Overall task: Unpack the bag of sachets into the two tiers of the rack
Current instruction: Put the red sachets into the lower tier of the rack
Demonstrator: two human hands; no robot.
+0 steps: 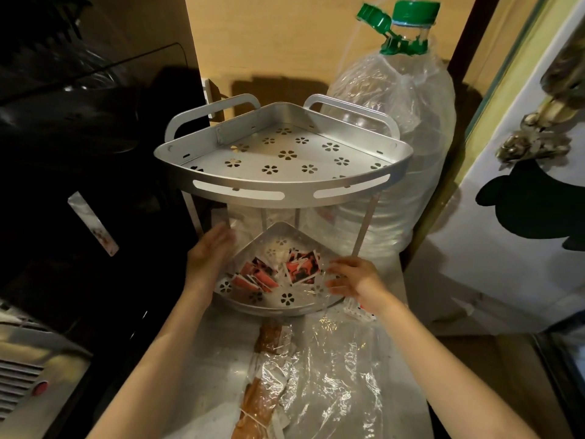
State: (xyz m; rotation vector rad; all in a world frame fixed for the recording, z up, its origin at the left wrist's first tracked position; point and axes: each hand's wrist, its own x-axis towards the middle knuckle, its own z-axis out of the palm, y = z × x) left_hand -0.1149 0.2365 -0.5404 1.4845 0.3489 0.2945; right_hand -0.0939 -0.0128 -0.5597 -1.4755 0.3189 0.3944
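Lying jumbled on the rack's (pixel 285 191) lower tier, red-and-black sachets (pixel 278 269) sit between two hands' relaxed, empty fingers (pixel 340 267).

A cramped home kitchen corner: beside the metal corner rack (pixel 285 182) stand a big green-capped water bottle (pixel 402 128), a dark appliance (pixel 79 153) and a fridge door (pixel 522 217).

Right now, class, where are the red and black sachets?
In the head view, the red and black sachets lie on the rack's lower tier, between the left hand and right hand, under the bare upper tier.
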